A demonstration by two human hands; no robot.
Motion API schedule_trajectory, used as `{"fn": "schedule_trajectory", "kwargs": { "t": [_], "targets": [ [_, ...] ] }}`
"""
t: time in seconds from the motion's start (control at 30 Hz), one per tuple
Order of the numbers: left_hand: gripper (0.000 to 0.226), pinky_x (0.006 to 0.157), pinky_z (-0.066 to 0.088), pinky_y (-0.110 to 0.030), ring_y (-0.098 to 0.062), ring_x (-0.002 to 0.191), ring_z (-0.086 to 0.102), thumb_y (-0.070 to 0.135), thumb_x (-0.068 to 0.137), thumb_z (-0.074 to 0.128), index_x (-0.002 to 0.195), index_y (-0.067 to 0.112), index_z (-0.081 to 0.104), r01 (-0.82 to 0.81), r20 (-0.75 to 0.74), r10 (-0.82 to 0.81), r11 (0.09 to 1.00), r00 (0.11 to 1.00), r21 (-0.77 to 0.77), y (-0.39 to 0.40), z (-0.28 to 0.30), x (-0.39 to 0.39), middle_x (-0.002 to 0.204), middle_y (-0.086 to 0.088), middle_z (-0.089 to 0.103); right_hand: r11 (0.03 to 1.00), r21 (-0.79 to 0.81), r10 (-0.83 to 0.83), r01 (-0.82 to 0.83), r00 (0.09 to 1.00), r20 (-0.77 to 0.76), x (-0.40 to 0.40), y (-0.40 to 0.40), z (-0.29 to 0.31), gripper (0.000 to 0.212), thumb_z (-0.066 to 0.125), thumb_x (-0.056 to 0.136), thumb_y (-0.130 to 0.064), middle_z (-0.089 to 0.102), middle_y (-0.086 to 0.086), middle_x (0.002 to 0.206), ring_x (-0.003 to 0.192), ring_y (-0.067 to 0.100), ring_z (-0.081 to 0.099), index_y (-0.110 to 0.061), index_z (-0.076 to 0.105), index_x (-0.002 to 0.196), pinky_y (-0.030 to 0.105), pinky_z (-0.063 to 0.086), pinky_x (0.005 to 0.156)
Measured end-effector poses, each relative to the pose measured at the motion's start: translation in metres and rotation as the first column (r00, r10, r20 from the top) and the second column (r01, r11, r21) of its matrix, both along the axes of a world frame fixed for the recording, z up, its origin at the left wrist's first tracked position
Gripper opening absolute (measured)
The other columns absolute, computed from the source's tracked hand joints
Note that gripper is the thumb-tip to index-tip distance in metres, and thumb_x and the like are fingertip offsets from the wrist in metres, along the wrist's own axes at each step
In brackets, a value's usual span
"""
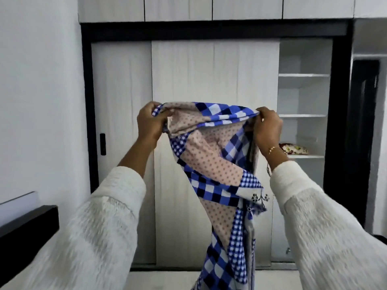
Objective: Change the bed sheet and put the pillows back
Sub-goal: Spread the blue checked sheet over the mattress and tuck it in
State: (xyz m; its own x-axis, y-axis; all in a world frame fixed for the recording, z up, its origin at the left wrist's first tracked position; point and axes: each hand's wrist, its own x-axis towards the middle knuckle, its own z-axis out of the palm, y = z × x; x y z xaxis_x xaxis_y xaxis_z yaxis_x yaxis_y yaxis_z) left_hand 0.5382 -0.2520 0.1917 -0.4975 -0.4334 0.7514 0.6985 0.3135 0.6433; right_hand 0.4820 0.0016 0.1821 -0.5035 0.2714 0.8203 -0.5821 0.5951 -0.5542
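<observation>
Head view: I see my left hand (149,122) and right hand (268,127) raised before the wardrobe (215,80), each gripping a top corner of the checked bed sheet (211,160), which hangs bunched between and below them.

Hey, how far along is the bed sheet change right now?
Early. Done: a sheet is out, with the wardrobe open. In hand: the left hand and right hand grip the top edge of the blue checked patchwork sheet, still bunched. Left: spreading it and replacing pillows; no mattress or pillows visible.
</observation>
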Motion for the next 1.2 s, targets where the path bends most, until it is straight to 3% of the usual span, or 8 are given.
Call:
{"fn": "schedule_trajectory", "kwargs": {
  "t": [0.23,0.33,0.43,0.53,0.7,0.87,1.03,1.2],
  "targets": [
    [0.077,0.072,0.043,-0.035,-0.033,0.094,0.059,0.041,0.059,0.085,0.117,0.01,0.045,-0.037,0.149,0.668,0.256,0.729,-0.966,-0.033,-0.031,0.004,0.103,-0.018,0.062,0.997,0.062,0.018,-0.034,0.97,0.243,-0.008,0.014,-0.02,0.025,0.047,0.09,-0.017,0.065,0.023,0.1,0.093,0.037,0.06,-0.005,0.069,0.087,0.034,0.044,0.073],
    [0.057,0.071,0.043,-0.035,-0.032,0.093,0.059,0.038,0.074,0.075,0.112,0.008,0.044,0.024,0.273,0.669,0.356,0.692,-0.934,-0.041,-0.059,-0.01,0.106,-0.017,0.062,0.986,0.142,0.039,-0.087,0.95,0.31,-0.003,0.005,-0.028,0.031,0.05,0.091,-0.029,0.059,0.016,0.081,0.081,0.029,0.055,-0.006,0.064,0.076,0.026,0.032,0.065],
    [0.03,0.071,0.042,-0.036,-0.034,0.092,0.058,0.026,0.089,0.056,0.11,0.009,0.043,-0.138,0.399,0.573,0.676,0.716,-0.724,-0.049,-0.079,-0.022,0.106,-0.021,0.06,0.975,0.135,0.128,-0.179,0.938,0.321,-0.003,0.001,-0.034,0.038,0.052,0.091,-0.03,0.051,0.009,0.067,0.071,0.024,0.047,-0.009,0.052,0.059,0.028,0.029,0.059],
    [0.043,0.09,0.047,-0.041,-0.037,0.109,0.053,0.028,0.089,0.054,0.125,0.014,0.035,-0.355,0.598,0.278,0.935,0.752,0.011,-0.03,-0.094,-0.024,0.128,-0.019,0.044,0.959,0.119,0.204,-0.256,0.92,0.335,0.0,-0.007,-0.037,0.044,0.049,0.093,-0.029,0.043,0.005,0.059,0.069,0.024,0.042,-0.012,0.039,0.054,0.032,0.026,0.053],
    [0.033,0.051,0.051,-0.018,-0.033,0.087,0.065,0.028,0.099,0.032,0.114,0.012,0.057,0.079,0.269,-0.481,0.587,0.835,0.805,0.045,-0.12,0.003,0.093,-0.027,0.068,0.947,0.142,0.214,-0.287,0.899,0.382,0.003,-0.03,-0.05,0.014,0.052,0.091,-0.024,0.051,0.003,0.09,0.084,0.022,0.046,-0.012,0.045,0.089,0.027,0.031,0.069],
    [0.033,0.047,0.056,-0.029,-0.023,0.063,0.065,-0.005,0.094,0.029,0.079,0.001,0.058,0.501,-0.365,-0.608,0.064,0.705,0.863,0.056,-0.159,-0.016,0.079,-0.018,0.064,0.91,0.057,0.372,-0.411,0.869,0.328,0.005,-0.035,-0.067,0.035,0.064,0.085,-0.035,0.047,-0.004,0.068,0.067,0.016,0.044,-0.016,0.043,0.064,0.025,0.031,0.054],
    [0.018,0.049,0.052,-0.021,-0.018,0.066,0.064,0.003,0.087,0.061,0.105,0.003,0.057,0.147,0.391,-0.468,0.768,0.792,0.623,0.078,-0.205,-0.033,0.09,-0.013,0.064,0.8,0.321,0.357,-0.507,0.832,0.425,0.012,-0.038,-0.086,0.013,0.073,0.077,-0.011,0.063,0.004,0.085,0.083,0.017,0.055,-0.004,0.067,0.086,0.014,0.033,0.061],
    [0.051,0.08,0.049,-0.028,-0.025,0.103,0.06,0.035,0.088,0.061,0.129,0.008,0.049,0.333,0.761,-0.154,0.939,0.631,-0.086,0.088,-0.232,-0.031,0.124,-0.013,0.06,0.818,0.378,0.361,-0.433,0.899,0.247,0.019,-0.051,-0.083,0.025,0.054,0.082,0.007,0.061,0.014,0.106,0.099,0.025,0.056,-0.002,0.062,0.104,0.01,0.031,0.073]
  ]
}}
